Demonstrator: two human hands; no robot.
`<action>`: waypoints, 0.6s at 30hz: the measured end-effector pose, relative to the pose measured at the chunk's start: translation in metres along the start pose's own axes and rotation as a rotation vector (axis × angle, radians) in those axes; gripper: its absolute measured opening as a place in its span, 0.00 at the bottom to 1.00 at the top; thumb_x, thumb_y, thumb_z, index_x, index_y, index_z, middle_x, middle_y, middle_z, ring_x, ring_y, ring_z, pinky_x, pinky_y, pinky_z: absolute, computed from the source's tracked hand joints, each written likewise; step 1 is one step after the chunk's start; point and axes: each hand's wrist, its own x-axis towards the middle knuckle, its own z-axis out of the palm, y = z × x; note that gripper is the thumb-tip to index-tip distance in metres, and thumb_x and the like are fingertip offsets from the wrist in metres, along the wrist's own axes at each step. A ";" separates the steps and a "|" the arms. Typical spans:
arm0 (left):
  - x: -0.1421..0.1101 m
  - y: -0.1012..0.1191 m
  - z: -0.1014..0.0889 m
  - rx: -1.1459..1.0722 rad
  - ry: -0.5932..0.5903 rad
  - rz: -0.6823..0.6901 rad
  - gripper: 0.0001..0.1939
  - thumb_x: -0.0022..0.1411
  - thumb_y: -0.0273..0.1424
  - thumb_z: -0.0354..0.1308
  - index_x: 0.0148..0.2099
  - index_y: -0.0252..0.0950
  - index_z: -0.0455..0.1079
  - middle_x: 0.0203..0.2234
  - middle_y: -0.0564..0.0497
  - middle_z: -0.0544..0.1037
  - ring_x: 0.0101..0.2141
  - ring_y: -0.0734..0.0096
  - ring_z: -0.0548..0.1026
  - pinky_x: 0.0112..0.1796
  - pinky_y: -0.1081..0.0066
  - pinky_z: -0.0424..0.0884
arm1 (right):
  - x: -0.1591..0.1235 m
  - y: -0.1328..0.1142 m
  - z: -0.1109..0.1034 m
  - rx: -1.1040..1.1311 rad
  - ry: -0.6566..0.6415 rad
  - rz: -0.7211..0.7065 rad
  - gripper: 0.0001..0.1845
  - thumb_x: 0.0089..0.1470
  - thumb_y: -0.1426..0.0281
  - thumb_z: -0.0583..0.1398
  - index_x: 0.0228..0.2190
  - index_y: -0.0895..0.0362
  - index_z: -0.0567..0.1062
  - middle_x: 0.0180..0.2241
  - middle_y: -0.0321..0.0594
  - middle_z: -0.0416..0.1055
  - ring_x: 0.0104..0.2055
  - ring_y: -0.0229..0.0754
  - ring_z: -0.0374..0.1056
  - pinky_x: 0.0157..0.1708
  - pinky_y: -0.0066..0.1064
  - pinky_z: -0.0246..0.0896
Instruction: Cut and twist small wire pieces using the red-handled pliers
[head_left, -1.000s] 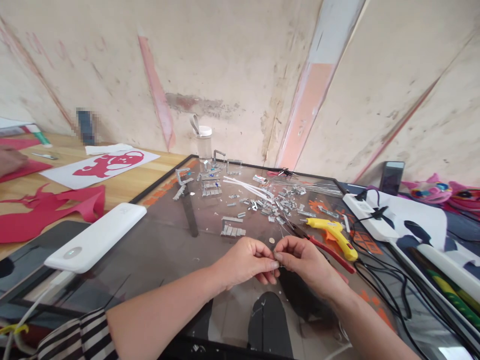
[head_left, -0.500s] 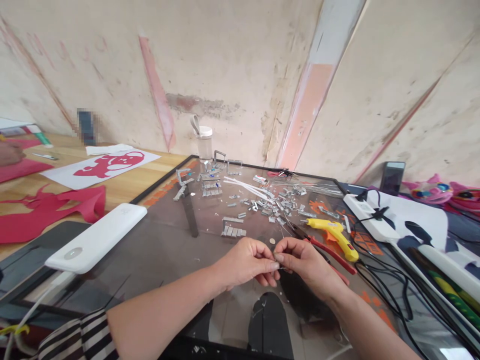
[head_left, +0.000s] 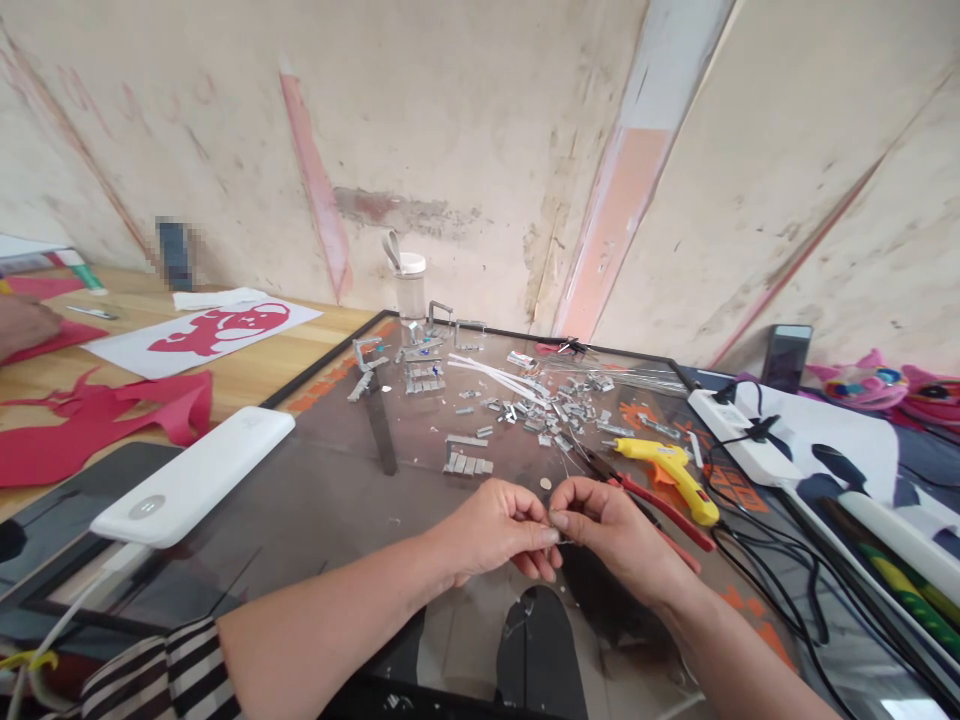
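Observation:
Close together over the dark glass tabletop (head_left: 330, 530), my left hand (head_left: 501, 530) and my right hand (head_left: 609, 525) pinch at the same spot. Their fingertips almost meet around a tiny thin piece, largely hidden, whose kind I cannot make out. Just beyond my right hand lie red-handled pliers (head_left: 664, 510) and a yellow glue gun (head_left: 667, 468). A small round pale disc (head_left: 545, 483) rests on the glass past the fingertips. Farther off are scattered small grey pieces (head_left: 559, 412) and a little grey frame with slats (head_left: 469, 463).
On the left is a white power bank (head_left: 202, 470) with a cable, near red cut sheets (head_left: 97, 430) and another person's hand (head_left: 26, 325). A lidded jar (head_left: 410, 290) stands at the back. White strips (head_left: 499, 378), thin wires (head_left: 630, 376) and a power strip (head_left: 742, 435) lie rightward.
My two hands stay joined at the fingertips, with only a slight shift of the fingers. At far left the other person's hand has moved a little.

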 end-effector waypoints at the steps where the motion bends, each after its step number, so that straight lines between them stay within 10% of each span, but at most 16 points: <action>1: 0.000 0.000 0.000 -0.004 -0.001 -0.003 0.15 0.45 0.39 0.62 0.24 0.31 0.65 0.20 0.50 0.75 0.20 0.74 0.73 0.23 0.75 0.67 | 0.000 0.000 0.000 0.004 -0.011 0.002 0.12 0.48 0.63 0.60 0.23 0.59 0.66 0.20 0.30 0.64 0.22 0.33 0.62 0.25 0.26 0.54; 18: -0.002 0.010 -0.010 -0.163 -0.078 -0.077 0.17 0.52 0.41 0.58 0.34 0.30 0.70 0.32 0.41 0.77 0.29 0.68 0.77 0.27 0.75 0.68 | -0.001 0.003 -0.012 0.090 0.056 0.079 0.12 0.47 0.63 0.62 0.25 0.60 0.69 0.21 0.31 0.62 0.22 0.30 0.55 0.22 0.24 0.49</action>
